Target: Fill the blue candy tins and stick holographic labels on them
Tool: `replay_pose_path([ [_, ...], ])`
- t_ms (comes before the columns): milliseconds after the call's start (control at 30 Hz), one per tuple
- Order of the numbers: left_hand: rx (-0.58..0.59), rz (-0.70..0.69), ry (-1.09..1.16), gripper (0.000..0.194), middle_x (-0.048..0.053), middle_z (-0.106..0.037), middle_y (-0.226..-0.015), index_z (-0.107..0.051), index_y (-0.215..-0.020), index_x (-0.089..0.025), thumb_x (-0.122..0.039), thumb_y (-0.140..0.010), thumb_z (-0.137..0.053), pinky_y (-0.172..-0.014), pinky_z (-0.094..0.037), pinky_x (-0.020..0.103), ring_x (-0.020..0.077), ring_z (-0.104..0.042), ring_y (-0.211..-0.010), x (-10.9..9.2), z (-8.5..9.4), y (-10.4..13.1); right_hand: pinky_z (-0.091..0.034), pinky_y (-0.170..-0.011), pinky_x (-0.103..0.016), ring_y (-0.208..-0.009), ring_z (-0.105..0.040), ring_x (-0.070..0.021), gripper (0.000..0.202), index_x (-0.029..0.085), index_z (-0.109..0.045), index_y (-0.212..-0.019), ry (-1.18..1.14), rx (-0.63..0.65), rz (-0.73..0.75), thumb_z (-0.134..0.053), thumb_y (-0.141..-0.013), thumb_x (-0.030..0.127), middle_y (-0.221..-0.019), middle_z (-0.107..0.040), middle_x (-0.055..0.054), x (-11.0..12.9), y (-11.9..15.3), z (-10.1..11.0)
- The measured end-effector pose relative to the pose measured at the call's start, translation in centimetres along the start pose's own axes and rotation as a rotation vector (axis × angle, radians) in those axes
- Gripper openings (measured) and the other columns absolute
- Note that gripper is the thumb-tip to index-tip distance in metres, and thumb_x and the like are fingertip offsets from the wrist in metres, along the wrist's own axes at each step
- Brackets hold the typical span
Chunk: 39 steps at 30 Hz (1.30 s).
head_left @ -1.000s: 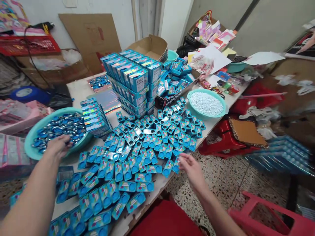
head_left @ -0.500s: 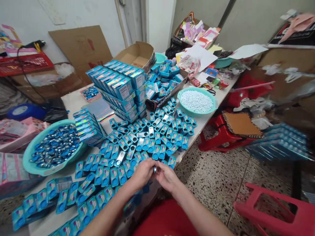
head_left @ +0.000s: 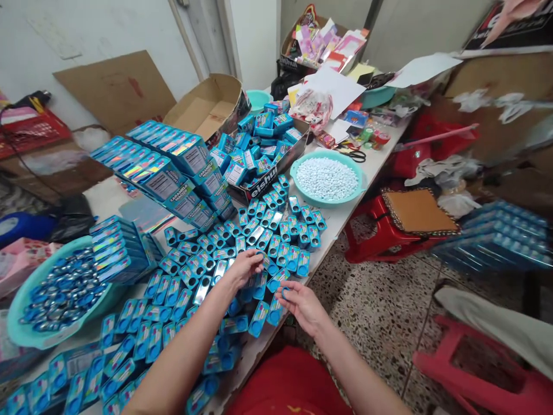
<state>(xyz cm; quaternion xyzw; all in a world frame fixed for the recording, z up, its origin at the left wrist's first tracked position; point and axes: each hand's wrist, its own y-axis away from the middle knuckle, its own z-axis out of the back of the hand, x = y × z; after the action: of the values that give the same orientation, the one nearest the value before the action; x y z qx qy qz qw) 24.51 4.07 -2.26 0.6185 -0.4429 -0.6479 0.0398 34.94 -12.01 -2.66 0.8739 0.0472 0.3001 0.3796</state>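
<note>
My left hand is closed in a pinch over the rows of blue candy boxes. A small bluish edge shows at its fingertips, too small to make out. My right hand is at the table's front edge, thumb and fingers closed on a small round blue piece. The boxes around both hands lie flat, many with a round hole or a blue disc at one end. A turquoise basin at the left holds many shiny blue-and-silver round pieces.
Stacked blue candy boxes stand behind the rows, beside a carton full of more. A turquoise basin of white candies is at the right, with black scissors behind it. Red stools stand on the floor beyond the table edge.
My hands were together around a small round piece and are now apart, the left farther over the boxes, the right by the table edge. The view has shifted to the right.
</note>
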Motion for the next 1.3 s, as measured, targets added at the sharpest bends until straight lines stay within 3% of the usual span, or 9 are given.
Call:
replay_pose_path([
  [200, -0.061, -0.018, -0.854, 0.003, -0.003, -0.058, -0.055, -0.052, -0.074, -0.017, -0.018, -0.076, -0.050, -0.049, -0.044, 0.020, 0.0101, -0.056, -0.047, -1.9, -1.9, -3.4, -0.052, -0.054, -0.021, -0.061, -0.066, -0.0148, 0.036, 0.014, -0.063, -0.073, 0.192, -0.089, 0.019, -0.085, -0.047, 0.028, -0.064, -0.065, -0.001, 2.0, -1.0, 2.5],
  [333, -0.114, 0.012, -1.105, 0.007, -0.002, -0.056, -0.047, -0.057, -0.071, -0.019, -0.016, -0.065, -0.059, -0.056, -0.043, 0.024, 0.0162, -0.060, -0.055, -3.3, -2.9, -5.3, -0.053, -0.054, -0.021, -0.060, -0.066, -0.0146, 0.037, 0.015, -0.064, -0.072, 0.224, -0.102, 0.041, -0.085, -0.045, 0.031, -0.061, -0.063, 0.002, 2.9, -1.8, 3.7],
  [533, -0.177, 0.072, -1.416, 0.013, 0.006, -0.067, -0.073, -0.062, -0.064, -0.019, -0.021, -0.055, -0.071, -0.069, -0.045, 0.028, 0.0253, -0.063, -0.085, -4.4, -4.6, -6.8, -0.053, -0.054, -0.021, -0.060, -0.066, -0.0145, 0.039, 0.015, -0.063, -0.072, 0.211, -0.092, 0.039, -0.085, -0.044, 0.031, -0.061, -0.062, 0.002, 4.4, -2.5, 4.2],
  [633, -0.200, 0.097, -1.494, 0.023, 0.010, -0.068, -0.085, -0.066, -0.073, -0.020, -0.022, -0.052, -0.075, -0.073, -0.046, 0.031, 0.0286, -0.062, -0.093, -4.5, -5.7, -7.4, -0.053, -0.054, -0.022, -0.058, -0.066, -0.0145, 0.039, 0.014, -0.063, -0.071, 0.236, -0.086, 0.041, -0.084, -0.043, 0.032, -0.060, -0.061, 0.002, 5.0, -2.8, 4.1],
  [733, -0.219, 0.096, -1.533, 0.023, 0.014, -0.067, -0.093, -0.066, -0.082, -0.019, -0.024, -0.060, -0.072, -0.076, -0.045, 0.033, 0.0303, -0.060, -0.098, -4.3, -6.6, -7.6, -0.052, -0.055, -0.023, -0.057, -0.064, -0.0142, 0.033, 0.015, -0.062, -0.070, 0.317, -0.092, 0.103, -0.080, -0.048, 0.032, -0.059, -0.060, 0.003, 5.5, -3.6, 3.8],
  [900, -0.236, 0.074, -1.563, 0.031, 0.016, -0.066, -0.098, -0.059, -0.102, -0.016, -0.017, -0.071, -0.061, -0.076, -0.044, 0.033, 0.0301, -0.060, -0.099, -4.1, -7.0, -6.7, -0.048, -0.047, -0.024, -0.050, -0.060, -0.0137, 0.014, 0.019, -0.055, -0.067, 0.713, -0.121, 0.220, -0.067, -0.061, 0.023, -0.055, -0.054, 0.006, 6.6, -6.2, 2.8],
  [1067, -0.229, 0.034, -1.533, 0.042, 0.011, -0.067, -0.094, -0.051, -0.111, -0.020, -0.020, -0.071, -0.062, -0.070, -0.042, 0.030, 0.0276, -0.062, -0.093, -3.3, -5.5, -5.7, -0.045, -0.058, -0.023, -0.064, -0.064, -0.0158, 0.008, 0.019, -0.055, -0.067, 1.509, -0.097, 0.315, -0.062, -0.066, 0.014, -0.061, -0.062, 0.001, 8.0, -8.9, 0.1],
  [1200, -0.259, -0.072, -1.447, 0.037, 0.010, -0.067, -0.095, -0.052, -0.108, -0.021, -0.037, -0.076, -0.059, -0.065, -0.039, 0.028, 0.0266, -0.062, -0.091, -1.8, -3.8, -4.4, -0.044, -0.066, -0.028, -0.082, -0.065, -0.0254, 0.013, 0.017, -0.059, -0.067, 1.760, -0.077, 0.302, -0.068, -0.060, 0.012, -0.077, -0.067, -0.009, 8.4, -10.0, -2.2],
  [1300, -0.360, -0.164, -1.272, 0.027, 0.004, -0.067, -0.081, -0.056, -0.099, -0.023, -0.041, -0.080, -0.054, -0.061, -0.036, 0.025, 0.0208, -0.062, -0.080, -0.8, -1.8, -2.0, -0.044, -0.069, -0.030, -0.087, -0.064, -0.0280, 0.016, 0.016, -0.061, -0.071, 1.902, -0.075, 0.261, -0.070, -0.059, 0.011, -0.086, -0.067, -0.014, 8.4, -10.3, -3.2],
])
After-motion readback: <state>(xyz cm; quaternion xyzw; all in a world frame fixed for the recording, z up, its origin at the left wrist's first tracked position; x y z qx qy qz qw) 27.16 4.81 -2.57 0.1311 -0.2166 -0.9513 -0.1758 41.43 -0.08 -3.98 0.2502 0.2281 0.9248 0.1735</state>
